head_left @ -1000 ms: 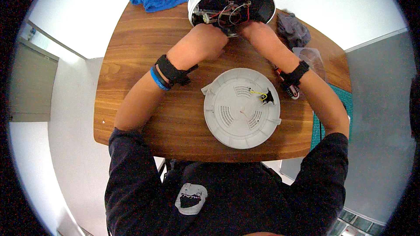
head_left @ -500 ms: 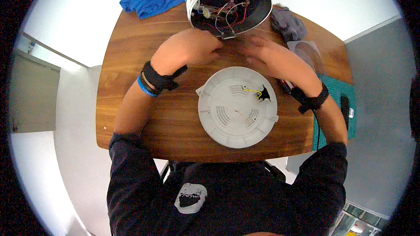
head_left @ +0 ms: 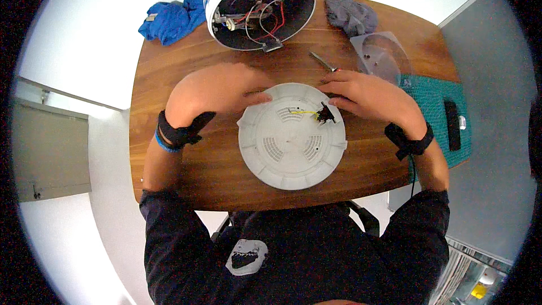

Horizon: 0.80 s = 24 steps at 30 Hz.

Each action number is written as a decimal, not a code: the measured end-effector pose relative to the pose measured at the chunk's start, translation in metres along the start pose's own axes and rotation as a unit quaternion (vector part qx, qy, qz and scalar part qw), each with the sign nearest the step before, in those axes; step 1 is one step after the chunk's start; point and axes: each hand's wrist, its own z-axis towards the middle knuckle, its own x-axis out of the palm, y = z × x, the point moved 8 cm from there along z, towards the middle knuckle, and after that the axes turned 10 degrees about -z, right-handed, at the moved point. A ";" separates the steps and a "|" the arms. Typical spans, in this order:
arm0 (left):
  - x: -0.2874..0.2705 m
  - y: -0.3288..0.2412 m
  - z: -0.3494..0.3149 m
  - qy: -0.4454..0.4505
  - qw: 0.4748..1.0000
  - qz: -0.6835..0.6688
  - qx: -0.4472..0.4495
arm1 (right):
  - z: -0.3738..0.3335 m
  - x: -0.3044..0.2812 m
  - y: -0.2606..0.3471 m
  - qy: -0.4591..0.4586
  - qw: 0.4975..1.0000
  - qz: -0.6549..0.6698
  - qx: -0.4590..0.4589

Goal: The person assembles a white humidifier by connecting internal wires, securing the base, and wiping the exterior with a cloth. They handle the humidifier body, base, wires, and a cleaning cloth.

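A round white plastic cover (head_left: 289, 161) with vent slots lies on the wooden table in front of me. Near its upper right edge sit a black part (head_left: 325, 114) and a yellow wire (head_left: 302, 112). At the cover's upper left rim is my left hand (head_left: 226, 90), slightly blurred, thumb apart from the fingers. My right hand (head_left: 367, 95) is by the upper right rim, fingers stretched and apart. Neither hand visibly holds anything; contact with the rim is uncertain. Beyond them a white cylindrical housing (head_left: 214, 5) lies on its side, its open end showing red and white wires.
A slim metal tool (head_left: 322, 60) lies beyond my right fingers. Behind that hand are a clear plastic tray (head_left: 377, 56) and a grey cloth (head_left: 351, 14). A green mat (head_left: 435, 101) bears a black bar-shaped object (head_left: 451, 125). A blue cloth (head_left: 172, 21) lies far left.
Both hands have come back from the housing's open end to the cover's far rim and moved farther apart. The metal tool has come into sight. The whole view has shifted.
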 end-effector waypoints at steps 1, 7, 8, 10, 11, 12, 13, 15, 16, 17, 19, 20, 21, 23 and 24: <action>0.004 -0.007 0.001 0.024 1.000 -0.010 -0.010 | -0.002 0.000 0.001 0.007 1.000 0.009 0.005; 0.013 -0.009 -0.008 -0.018 0.999 -0.031 -0.022 | -0.007 0.009 0.000 0.038 0.998 0.018 0.048; 0.014 -0.009 -0.009 -0.020 0.999 -0.033 -0.037 | -0.009 0.011 -0.001 0.035 0.998 0.019 0.054; 0.018 -0.008 -0.005 -0.002 0.996 -0.031 -0.088 | -0.013 0.013 -0.003 0.032 0.997 0.020 0.070; 0.019 -0.006 -0.004 0.008 0.993 -0.030 -0.113 | -0.015 0.010 -0.002 0.028 0.996 0.025 0.081; 0.020 -0.004 -0.006 -0.016 0.995 -0.050 -0.089 | -0.015 0.004 0.003 0.023 0.996 0.030 0.085; 0.025 0.003 -0.008 -0.040 0.995 -0.069 -0.064 | -0.017 0.001 0.007 0.019 0.995 0.034 0.091; 0.025 0.003 -0.011 -0.067 0.992 -0.097 -0.043 | -0.026 -0.001 0.011 -0.030 0.997 0.024 0.060; 0.022 0.000 -0.012 -0.071 0.991 -0.105 -0.049 | -0.031 -0.002 0.013 -0.054 0.997 0.019 0.046; 0.020 -0.002 -0.013 -0.075 0.989 -0.113 -0.055 | -0.036 -0.005 0.017 -0.071 0.997 -0.008 0.040; 0.015 -0.006 -0.016 -0.115 0.985 -0.127 -0.038 | -0.043 -0.013 0.028 -0.104 0.993 -0.059 0.026; 0.012 -0.007 -0.018 -0.135 0.981 -0.134 -0.030 | -0.043 -0.013 0.030 -0.105 0.992 -0.063 0.020; 0.011 0.002 -0.019 -0.147 0.979 -0.137 -0.030 | -0.040 -0.015 0.031 -0.107 0.992 -0.067 0.014; 0.010 0.025 -0.019 -0.169 0.975 -0.143 -0.030 | -0.032 -0.020 0.033 -0.119 0.990 -0.069 -0.005; 0.010 0.028 -0.019 -0.168 0.972 -0.158 -0.048 | -0.030 -0.023 0.037 -0.128 0.989 -0.069 -0.017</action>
